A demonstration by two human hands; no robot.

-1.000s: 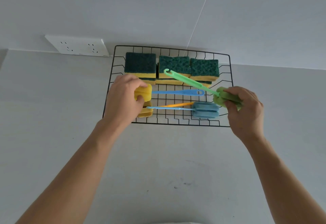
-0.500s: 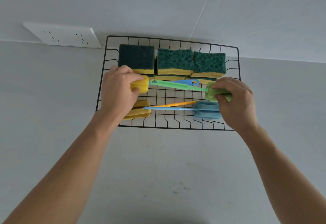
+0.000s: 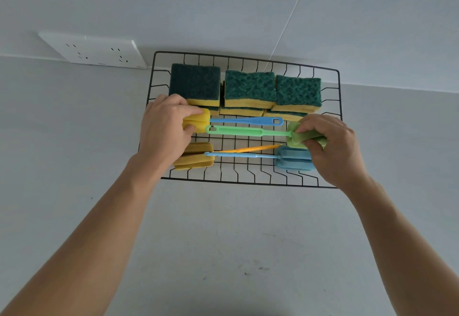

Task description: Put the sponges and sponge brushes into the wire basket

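A black wire basket (image 3: 339, 97) sits on the grey counter against the wall. Green-and-yellow sponges (image 3: 249, 87) are stacked along its back. My left hand (image 3: 162, 126) grips the yellow sponge head (image 3: 198, 121) of a brush with a blue handle (image 3: 248, 120) at the basket's left side. My right hand (image 3: 330, 146) holds the green sponge head (image 3: 296, 136) of a green brush, whose handle (image 3: 248, 131) lies level across the basket. In front of them lie a yellow-headed brush (image 3: 196, 159) with an orange handle and a blue-headed brush (image 3: 293, 159).
A white double wall socket (image 3: 94, 53) is mounted to the left of the basket. A thin white cord (image 3: 290, 17) runs up the wall behind the basket. The grey counter (image 3: 223, 241) stretches in front towards me.
My right hand has lowered the green brush from a tilted pose above the basket to level inside it. My left hand keeps its hold on the yellow-headed brush.
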